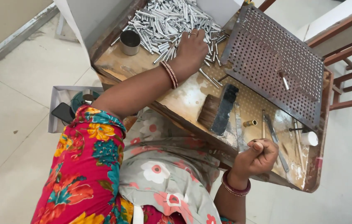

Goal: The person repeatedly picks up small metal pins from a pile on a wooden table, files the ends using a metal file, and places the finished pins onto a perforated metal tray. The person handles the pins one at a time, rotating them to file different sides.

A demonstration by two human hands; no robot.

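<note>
— Where is the left hand [190,49]?

— It lies palm down on the heap of small metal tubes [165,20] at the far end of the surface [188,97], fingers spread loosely among them. Whether it grips any cannot be told. Bangles sit at the wrist.

— And beside it?

— Just to the left of that hand stands a short metal cup [130,42], upright, touching the edge of the heap. Behind the heap rises a white cardboard wall [89,16].

— The right hand [258,157]?

— It is curled into a fist near the edge of the surface closest to the person, with the thumb on top. Something small seems pinched at the thumb tip; what it is cannot be told.

— What lies between the two hands?

— A flat brush [217,110] with brown bristles and a dark handle, lying on the surface. Just beyond the right hand are a small brass tube [250,123], a flat metal file [274,139] and thin sticks.

— Further out?

— A perforated metal tray [275,58] is propped tilted past the right hand, with one tube [285,83] standing in a hole. A white cylinder [309,138] lies to the right of the right hand.
</note>
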